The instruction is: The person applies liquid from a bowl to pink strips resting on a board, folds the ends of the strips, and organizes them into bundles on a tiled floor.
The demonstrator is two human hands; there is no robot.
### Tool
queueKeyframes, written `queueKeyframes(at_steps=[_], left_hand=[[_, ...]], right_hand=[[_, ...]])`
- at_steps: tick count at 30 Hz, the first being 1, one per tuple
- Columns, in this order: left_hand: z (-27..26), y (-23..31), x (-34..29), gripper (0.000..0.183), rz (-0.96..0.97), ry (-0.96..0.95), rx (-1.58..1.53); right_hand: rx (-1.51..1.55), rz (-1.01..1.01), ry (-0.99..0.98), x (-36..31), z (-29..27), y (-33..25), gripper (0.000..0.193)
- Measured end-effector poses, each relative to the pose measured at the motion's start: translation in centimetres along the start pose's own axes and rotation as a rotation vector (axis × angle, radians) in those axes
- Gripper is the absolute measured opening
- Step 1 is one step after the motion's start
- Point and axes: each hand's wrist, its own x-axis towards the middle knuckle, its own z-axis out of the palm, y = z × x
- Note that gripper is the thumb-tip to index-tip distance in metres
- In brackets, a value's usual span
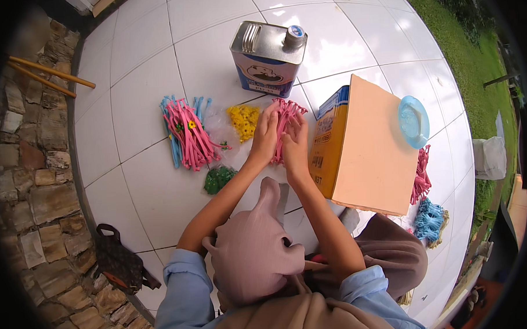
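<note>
Left hand [266, 132] and right hand [296, 143], part-curled, hold pink strips [289, 108] — tin [265, 60] just beyond, box [370, 152] close right, bare tile [136, 105] left — blue dish [413, 122] at box's right edge.

Printing stands on two containers. The metal can [268, 60] carries on its front a dark oval picture [264, 73] with a pale figure inside, and below it a short line of small characters. Its cap [295, 31] has a small mark, too small to read. The yellow container [328, 153] shows several lines of dark letters, the lower ones larger.
</note>
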Motion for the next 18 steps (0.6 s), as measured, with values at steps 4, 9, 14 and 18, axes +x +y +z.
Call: queueKeyframes(at_steps=[4,9,14,18], left_hand=[[3.7,15.7,0.3,0.034,0.144,-0.216,-0.017],[14.5,27.2,-3.8,0.028,0.424,-0.58,-0.087],[31.3,21.4,-7.5,0.026,0.285,-0.76,-0.08],[39.9,10.1,-12.1,0.026,0.052,-0.626,-0.182]], right_hand=[[0.264,-0.331,-0.06,-3.2,-7.0,-15.6,0.046],[0.078,-0.657,0.195,-8.0,-19.5,-25.5,0.036],[-0.141,-0.537,0.36,-6.2,-33.9,-21.9,0.023],[-0.075,-0.269,0.454,-6.0,-42.7,-11.0,0.02]])
